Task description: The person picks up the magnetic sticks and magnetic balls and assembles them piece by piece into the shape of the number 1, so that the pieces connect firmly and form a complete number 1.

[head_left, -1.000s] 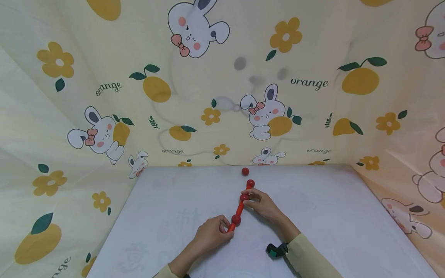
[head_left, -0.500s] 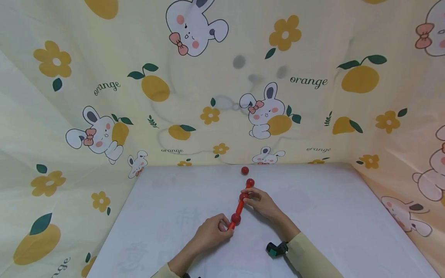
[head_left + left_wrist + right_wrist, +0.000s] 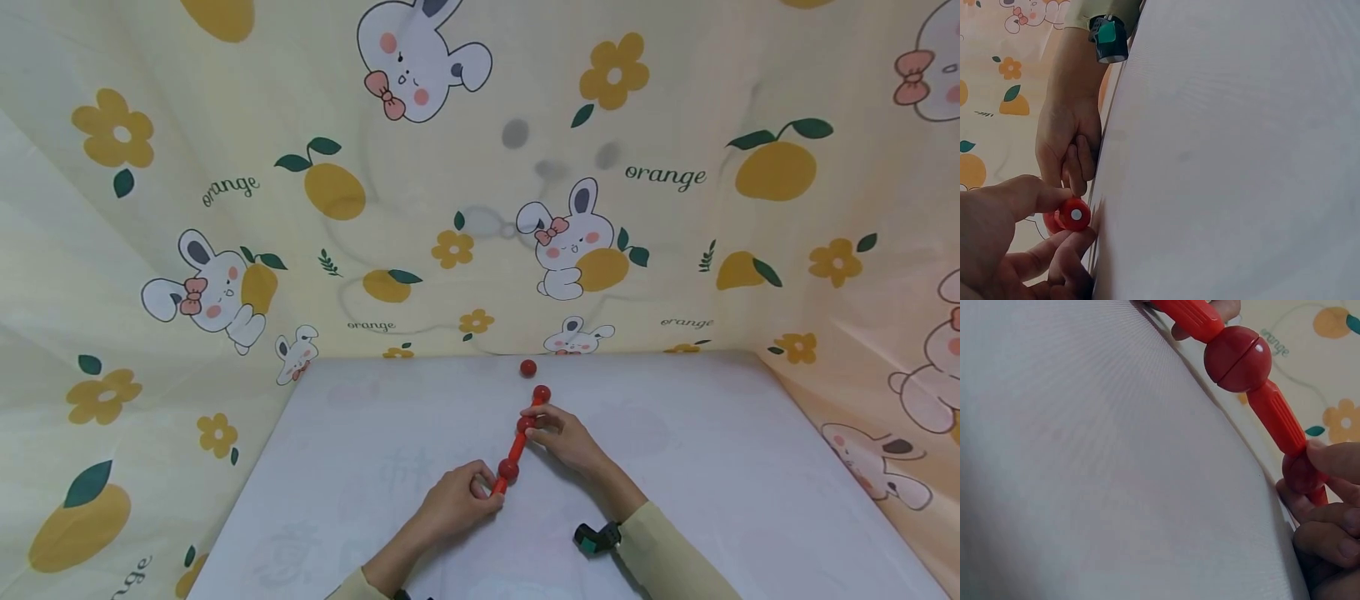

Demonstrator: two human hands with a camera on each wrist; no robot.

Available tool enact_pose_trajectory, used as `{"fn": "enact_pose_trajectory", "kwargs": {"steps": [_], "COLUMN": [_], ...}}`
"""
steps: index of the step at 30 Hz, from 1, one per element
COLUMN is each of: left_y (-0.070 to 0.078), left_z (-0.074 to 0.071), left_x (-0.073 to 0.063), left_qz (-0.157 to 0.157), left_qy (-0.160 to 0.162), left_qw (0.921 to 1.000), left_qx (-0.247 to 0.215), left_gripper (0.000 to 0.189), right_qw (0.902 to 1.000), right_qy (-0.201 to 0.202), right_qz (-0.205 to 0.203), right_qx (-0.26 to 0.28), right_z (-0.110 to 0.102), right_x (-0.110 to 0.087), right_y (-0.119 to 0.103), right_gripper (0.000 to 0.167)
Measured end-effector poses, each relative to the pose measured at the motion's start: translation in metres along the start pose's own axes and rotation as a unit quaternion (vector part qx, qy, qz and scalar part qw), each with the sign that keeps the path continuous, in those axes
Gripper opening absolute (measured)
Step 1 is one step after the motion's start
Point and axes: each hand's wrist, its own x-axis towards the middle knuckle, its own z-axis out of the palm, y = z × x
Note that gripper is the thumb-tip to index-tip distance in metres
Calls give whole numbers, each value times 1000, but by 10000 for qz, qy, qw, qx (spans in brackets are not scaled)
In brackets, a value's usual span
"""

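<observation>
A chain of red balls and orange-red rods runs away from me over the white table. My left hand [image 3: 459, 500] pinches the nearest rod [image 3: 1075, 214] between thumb and fingers; its end with a white round dot faces the left wrist view. Beyond that rod comes a red ball [image 3: 1238, 359], then a second rod [image 3: 1277, 417]. My right hand [image 3: 572, 443] pinches the middle ball [image 3: 1302, 472] with thumb and fingertips. Past it, a short stretch of rod leads to the far ball [image 3: 542, 393]; the fingers partly cover this join.
A loose red ball [image 3: 528, 367] lies near the back edge of the white table [image 3: 360, 417], apart from the chain. Behind and at the sides hangs a cream curtain [image 3: 420, 167] with rabbits and oranges. A black-and-green device [image 3: 597, 539] sits at the right wrist.
The head view has shifted very slightly. Both hands keep the same holds on the chain, whose near ball and far end have moved only a hair.
</observation>
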Motion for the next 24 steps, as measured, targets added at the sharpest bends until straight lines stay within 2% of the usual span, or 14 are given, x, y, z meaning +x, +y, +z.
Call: {"fn": "enact_pose_trajectory", "kwargs": {"steps": [8,17,24], "left_y": [-2,-1,-1], "left_z": [0,0,-1], "left_x": [4,4,4], "left_qz": [-23,-107,9], "left_qy": [3,57,97], "left_qw": [10000,9998,9997], "left_qx": [35,141,215], "left_gripper": [22,23,22], "right_qw": [9998,9998,9998], "right_qy": [58,110,118], "right_qz": [169,173,142], "right_qx": [-50,-65,-56], "right_z": [0,1,1], "right_x": [2,4,4], "right_y": [1,4,4], "right_gripper": [33,34,36]}}
